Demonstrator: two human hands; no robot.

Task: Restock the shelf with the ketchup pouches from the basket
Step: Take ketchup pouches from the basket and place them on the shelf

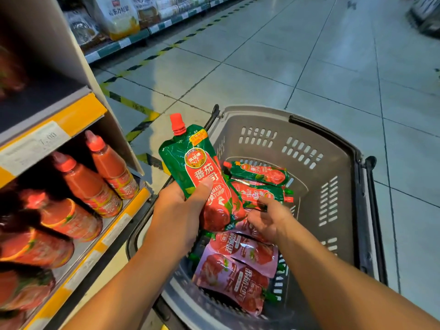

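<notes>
Head view, looking down over both bare forearms at a grey plastic shopping basket on the tiled floor beside a yellow-edged shelf unit; left hand closed around the lower half of a green-and-red ketchup pouch, thumb pressed across its front, red screw cap pointing up and away, pouch raised above the basket's near-left rim; right hand inside the basket, fingers loosely spread and half curled, over the remaining pouches, gripping nothing that can be seen; two more green ketchup pouches lie flat toward the basket's far side; pink-purple sauce pouches lie stacked at the near side; lower shelf holds red ketchup squeeze bottles in rows.
</notes>
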